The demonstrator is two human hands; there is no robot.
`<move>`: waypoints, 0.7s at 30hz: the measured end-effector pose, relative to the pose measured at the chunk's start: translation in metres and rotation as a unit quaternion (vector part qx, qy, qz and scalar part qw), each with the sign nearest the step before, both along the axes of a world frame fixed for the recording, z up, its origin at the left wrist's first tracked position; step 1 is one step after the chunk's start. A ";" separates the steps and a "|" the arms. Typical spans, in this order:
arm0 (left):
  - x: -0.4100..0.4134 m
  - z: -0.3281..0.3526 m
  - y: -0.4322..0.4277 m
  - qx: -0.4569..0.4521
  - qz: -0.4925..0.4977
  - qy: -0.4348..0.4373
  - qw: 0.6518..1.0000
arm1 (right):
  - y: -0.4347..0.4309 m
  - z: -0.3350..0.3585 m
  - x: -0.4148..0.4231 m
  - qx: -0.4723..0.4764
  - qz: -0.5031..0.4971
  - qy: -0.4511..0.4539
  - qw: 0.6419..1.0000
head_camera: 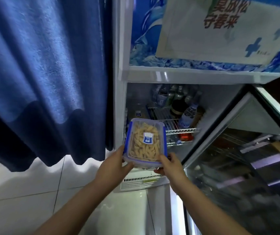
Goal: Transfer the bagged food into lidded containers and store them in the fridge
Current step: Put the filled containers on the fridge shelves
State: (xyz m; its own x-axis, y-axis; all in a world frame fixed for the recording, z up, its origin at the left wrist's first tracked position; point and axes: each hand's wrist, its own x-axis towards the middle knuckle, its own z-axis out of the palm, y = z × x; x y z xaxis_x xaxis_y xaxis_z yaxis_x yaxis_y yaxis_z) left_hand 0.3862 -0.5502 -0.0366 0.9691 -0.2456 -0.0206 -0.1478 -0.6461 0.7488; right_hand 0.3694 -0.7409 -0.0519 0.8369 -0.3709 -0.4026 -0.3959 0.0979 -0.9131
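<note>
A clear lidded container (145, 141) with blue clips and a blue label holds pale yellow pasta-like pieces. I hold it in the air in front of the open fridge (135, 75). My left hand (114, 164) grips its near left corner, and my right hand (169, 165) grips its near right corner with the thumb on the lid. The far end of the container points towards the fridge's inside, just below a white wire shelf (174, 128).
The wire shelf carries water bottles (187, 116) and a dark jar (178, 107). The fridge's glass door (237, 150) stands open to the right. A blue curtain (42, 73) hangs on the left over a white tiled floor (25, 192).
</note>
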 end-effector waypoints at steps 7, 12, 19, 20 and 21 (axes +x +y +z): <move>0.069 -0.025 -0.045 0.143 0.013 -0.126 0.982 | -0.043 -0.004 0.088 -0.019 0.050 0.002 0.999; 0.119 -0.041 -0.076 0.304 -0.035 -0.298 0.904 | -0.065 -0.016 0.150 -0.065 0.106 0.021 0.992; 0.157 -0.059 -0.102 0.359 -0.034 -0.300 0.883 | -0.083 -0.040 0.205 -0.052 0.143 0.040 0.988; 0.161 -0.061 -0.104 0.361 -0.034 -0.302 0.881 | -0.084 -0.043 0.210 -0.050 0.144 0.040 0.987; 0.165 -0.062 -0.105 0.362 -0.033 -0.302 0.881 | -0.087 -0.048 0.217 -0.053 0.149 0.044 0.986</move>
